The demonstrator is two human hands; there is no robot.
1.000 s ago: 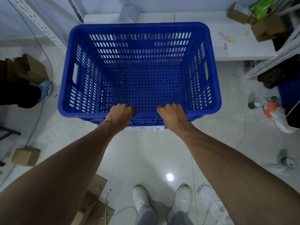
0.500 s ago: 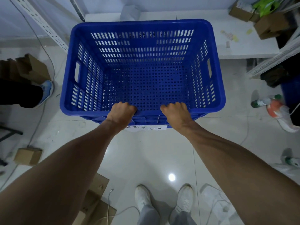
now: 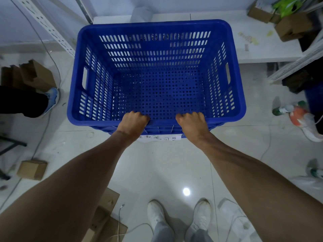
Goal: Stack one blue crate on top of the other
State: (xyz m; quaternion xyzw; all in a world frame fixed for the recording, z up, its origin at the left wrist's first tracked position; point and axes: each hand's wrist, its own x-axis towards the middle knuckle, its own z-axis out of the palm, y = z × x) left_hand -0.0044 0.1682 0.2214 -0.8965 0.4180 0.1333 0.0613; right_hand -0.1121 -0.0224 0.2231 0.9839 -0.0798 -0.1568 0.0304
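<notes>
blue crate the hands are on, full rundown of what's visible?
The blue crate looks like moulded plastic: rectangular, open-topped, empty, with a thick rolled rim, slotted walls, a base of round holes and a handle cut-out in each short side. It sits upright and level, long side toward the person. The left hand and right hand are curled over its near rim. Below that rim more blue ribbing shows, possibly a second crate, and a white handwritten label. What it rests on is hidden.

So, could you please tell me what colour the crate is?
Blue, with slotted walls; the crate shows best in the head view.
</notes>
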